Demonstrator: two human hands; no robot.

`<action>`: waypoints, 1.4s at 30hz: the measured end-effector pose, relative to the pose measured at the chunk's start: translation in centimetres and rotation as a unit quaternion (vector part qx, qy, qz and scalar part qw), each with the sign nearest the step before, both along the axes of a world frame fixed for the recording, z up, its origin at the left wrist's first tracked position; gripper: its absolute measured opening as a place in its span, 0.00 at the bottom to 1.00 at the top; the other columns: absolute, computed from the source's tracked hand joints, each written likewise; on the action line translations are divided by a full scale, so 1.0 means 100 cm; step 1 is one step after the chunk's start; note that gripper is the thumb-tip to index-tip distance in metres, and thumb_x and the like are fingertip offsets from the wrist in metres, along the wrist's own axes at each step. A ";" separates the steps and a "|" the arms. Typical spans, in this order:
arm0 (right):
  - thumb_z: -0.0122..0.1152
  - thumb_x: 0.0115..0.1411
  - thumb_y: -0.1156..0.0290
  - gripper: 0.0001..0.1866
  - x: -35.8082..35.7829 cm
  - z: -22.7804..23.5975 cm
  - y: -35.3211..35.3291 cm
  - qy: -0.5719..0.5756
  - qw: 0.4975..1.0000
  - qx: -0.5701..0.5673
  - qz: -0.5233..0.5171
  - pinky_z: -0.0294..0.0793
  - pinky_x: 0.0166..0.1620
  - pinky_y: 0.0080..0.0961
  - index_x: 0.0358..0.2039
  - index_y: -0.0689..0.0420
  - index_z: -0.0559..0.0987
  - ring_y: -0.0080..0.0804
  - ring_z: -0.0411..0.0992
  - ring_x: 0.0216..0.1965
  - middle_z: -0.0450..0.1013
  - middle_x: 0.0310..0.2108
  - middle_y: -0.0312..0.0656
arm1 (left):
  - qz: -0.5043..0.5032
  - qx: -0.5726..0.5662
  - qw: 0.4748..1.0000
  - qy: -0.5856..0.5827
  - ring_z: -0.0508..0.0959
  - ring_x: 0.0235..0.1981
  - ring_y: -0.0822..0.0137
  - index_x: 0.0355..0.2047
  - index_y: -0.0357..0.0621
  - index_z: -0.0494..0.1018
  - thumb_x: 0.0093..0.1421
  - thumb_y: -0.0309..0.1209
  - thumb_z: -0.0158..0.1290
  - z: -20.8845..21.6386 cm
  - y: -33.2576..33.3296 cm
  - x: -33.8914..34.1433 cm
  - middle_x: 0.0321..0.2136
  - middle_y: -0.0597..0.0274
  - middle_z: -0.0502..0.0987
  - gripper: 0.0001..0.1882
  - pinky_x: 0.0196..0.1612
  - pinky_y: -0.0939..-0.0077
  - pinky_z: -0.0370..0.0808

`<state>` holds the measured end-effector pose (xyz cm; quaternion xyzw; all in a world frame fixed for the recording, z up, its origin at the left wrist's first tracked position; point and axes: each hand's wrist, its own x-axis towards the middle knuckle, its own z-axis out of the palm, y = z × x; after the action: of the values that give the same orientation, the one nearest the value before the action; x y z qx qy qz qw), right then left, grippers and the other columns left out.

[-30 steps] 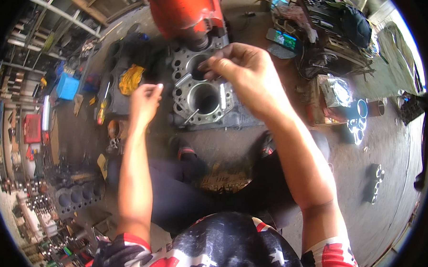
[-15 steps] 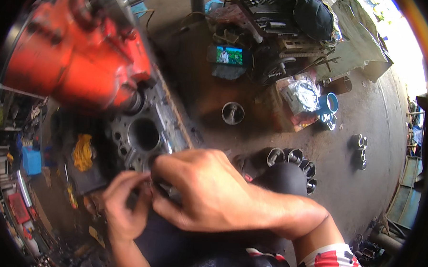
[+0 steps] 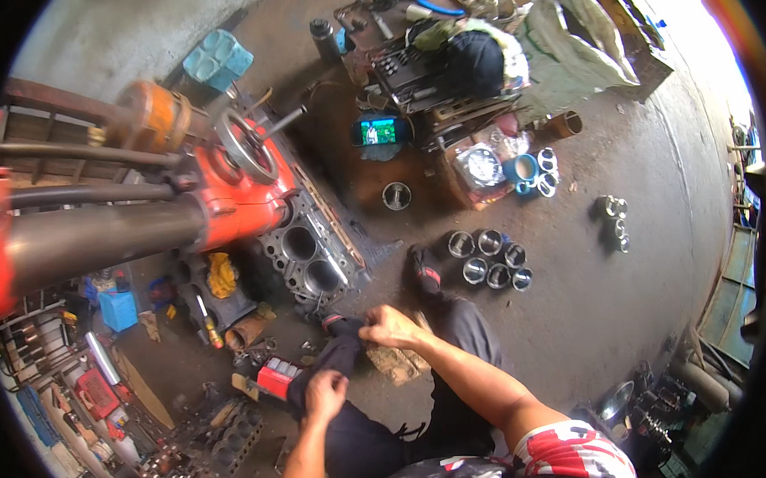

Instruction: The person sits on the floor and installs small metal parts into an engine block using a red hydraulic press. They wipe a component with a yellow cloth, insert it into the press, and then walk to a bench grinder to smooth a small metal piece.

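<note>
My right hand [image 3: 394,327] is closed in a loose fist above my lower legs, just short of the engine block [image 3: 348,253]. Whatever its fingers hold, if anything, is hidden. My left hand [image 3: 326,396] is beside my left thigh with its fingers curled together; I cannot make out anything in them. The hands are apart. Cylinder bores show in the block's grey top face, and a red boring machine [image 3: 239,203] with a handwheel [image 3: 248,148] sits over its far part. A small red-and-white box [image 3: 278,376] stands left of my left hand.
Several pistons [image 3: 489,241] stand on the floor to the right, with one piston [image 3: 396,196] further off. Behind are a lit phone [image 3: 377,132], a blue ring [image 3: 521,168] and a tool case [image 3: 407,76]. A yellow cloth [image 3: 221,275] and a screwdriver [image 3: 209,321] lie left of the block.
My hands have separated and drawn back from the block toward my legs. The view has shifted, so more of the machine, floor and pistons shows.
</note>
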<state>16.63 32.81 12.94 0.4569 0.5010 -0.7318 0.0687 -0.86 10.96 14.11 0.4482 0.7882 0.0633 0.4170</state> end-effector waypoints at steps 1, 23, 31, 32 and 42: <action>0.62 0.49 0.61 0.15 0.011 0.025 -0.021 -0.024 1.000 0.009 0.009 0.75 0.28 0.32 0.23 0.63 0.79 0.33 0.76 0.22 0.75 0.16 0.42 | -0.072 0.043 0.996 0.040 0.80 0.33 0.50 0.32 0.41 0.80 0.55 0.33 0.62 0.037 -0.021 0.014 0.28 0.53 0.81 0.09 0.40 0.57 0.76; 0.66 0.62 0.66 0.16 0.120 0.387 -0.287 0.161 0.938 0.116 -0.285 0.73 0.30 0.20 0.44 0.63 0.77 0.21 0.73 0.28 0.77 0.30 0.38 | 0.099 0.193 0.932 -0.291 0.78 0.29 0.78 0.38 0.35 0.80 0.63 0.28 0.59 0.388 -0.120 0.129 0.28 0.64 0.82 0.08 0.34 0.80 0.75; 0.65 0.62 0.74 0.08 0.287 0.463 -0.303 0.377 0.816 0.009 -0.439 0.72 0.34 0.18 0.39 0.64 0.80 0.20 0.73 0.29 0.77 0.30 0.37 | 0.052 0.193 0.838 -0.508 0.80 0.31 0.71 0.38 0.33 0.79 0.62 0.25 0.60 0.471 -0.103 0.282 0.31 0.57 0.82 0.08 0.38 0.77 0.77; 0.65 0.62 0.74 0.07 0.318 0.470 -0.307 0.393 0.801 0.029 -0.450 0.72 0.34 0.19 0.38 0.64 0.80 0.20 0.73 0.29 0.77 0.30 0.37 | 0.017 0.203 0.824 -0.529 0.80 0.30 0.71 0.38 0.33 0.79 0.61 0.25 0.60 0.476 -0.097 0.314 0.31 0.57 0.82 0.08 0.38 0.77 0.77; 0.64 0.63 0.72 0.07 0.662 0.525 -0.365 0.314 0.728 0.207 -0.573 0.72 0.34 0.19 0.38 0.62 0.81 0.21 0.74 0.30 0.78 0.29 0.38 | -0.171 0.081 0.770 -0.610 0.81 0.34 0.73 0.39 0.34 0.80 0.62 0.26 0.60 0.511 -0.076 0.667 0.32 0.59 0.83 0.07 0.39 0.78 0.79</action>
<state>82.88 -3.65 65.48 0.4043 0.2758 -0.6118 -0.6214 65.82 3.37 65.18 0.4752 0.2706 0.3148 0.7758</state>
